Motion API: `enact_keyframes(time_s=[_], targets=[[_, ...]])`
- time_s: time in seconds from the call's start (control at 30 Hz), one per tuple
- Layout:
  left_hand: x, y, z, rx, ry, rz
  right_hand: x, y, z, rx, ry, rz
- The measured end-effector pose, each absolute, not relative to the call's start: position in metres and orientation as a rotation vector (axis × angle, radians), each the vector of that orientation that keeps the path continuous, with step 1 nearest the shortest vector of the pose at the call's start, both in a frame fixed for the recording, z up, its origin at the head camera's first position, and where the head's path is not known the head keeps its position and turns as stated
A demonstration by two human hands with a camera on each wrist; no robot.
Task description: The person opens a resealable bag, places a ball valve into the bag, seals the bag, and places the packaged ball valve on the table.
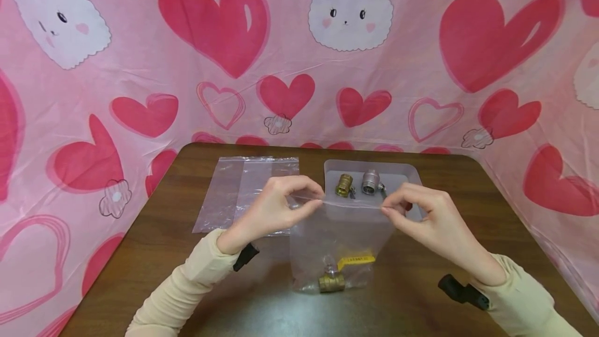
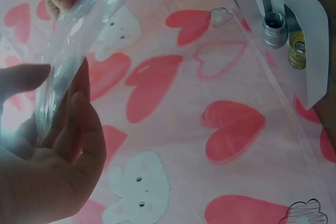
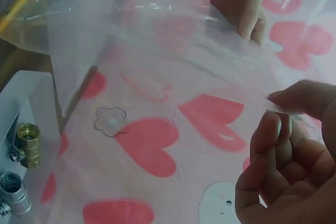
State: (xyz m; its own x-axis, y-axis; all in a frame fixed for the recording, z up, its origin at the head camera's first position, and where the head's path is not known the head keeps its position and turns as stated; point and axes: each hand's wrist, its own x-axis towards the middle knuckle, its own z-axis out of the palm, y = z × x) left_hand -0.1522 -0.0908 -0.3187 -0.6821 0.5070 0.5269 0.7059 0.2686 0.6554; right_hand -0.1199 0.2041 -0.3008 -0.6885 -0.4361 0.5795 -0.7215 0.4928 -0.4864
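Both hands hold up a clear zip bag (image 1: 343, 233) by its top edge. My left hand (image 1: 281, 204) pinches the left end between thumb and fingers; my right hand (image 1: 426, 215) pinches the right end the same way. At the bottom of the bag lies a brass ball valve (image 1: 331, 283) with a yellow lever handle (image 1: 356, 260). In the right wrist view, thumb and fingertips meet on the bag's edge (image 3: 273, 109). From the left wrist, the bag's film (image 2: 65, 51) shows between thumb and fingers. Whether the zip is closed cannot be told.
Behind the bag stands a translucent plastic bin (image 1: 412, 170) holding a brass valve (image 1: 343, 185) and a silver-coloured metal valve (image 1: 370, 182). Flat clear bags (image 1: 224, 191) lie on the wooden table (image 1: 154, 222) at the left. A heart-patterned cloth (image 1: 290, 40) hangs around the table.
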Motion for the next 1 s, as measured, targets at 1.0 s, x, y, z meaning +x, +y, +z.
enact_keyframes(time_s=[1.0], targets=[[-0.15,-0.078,-0.313,-1.23,-2.247,-1.309,-0.114,0.193,-0.301,1.012,-2.389,1.097]])
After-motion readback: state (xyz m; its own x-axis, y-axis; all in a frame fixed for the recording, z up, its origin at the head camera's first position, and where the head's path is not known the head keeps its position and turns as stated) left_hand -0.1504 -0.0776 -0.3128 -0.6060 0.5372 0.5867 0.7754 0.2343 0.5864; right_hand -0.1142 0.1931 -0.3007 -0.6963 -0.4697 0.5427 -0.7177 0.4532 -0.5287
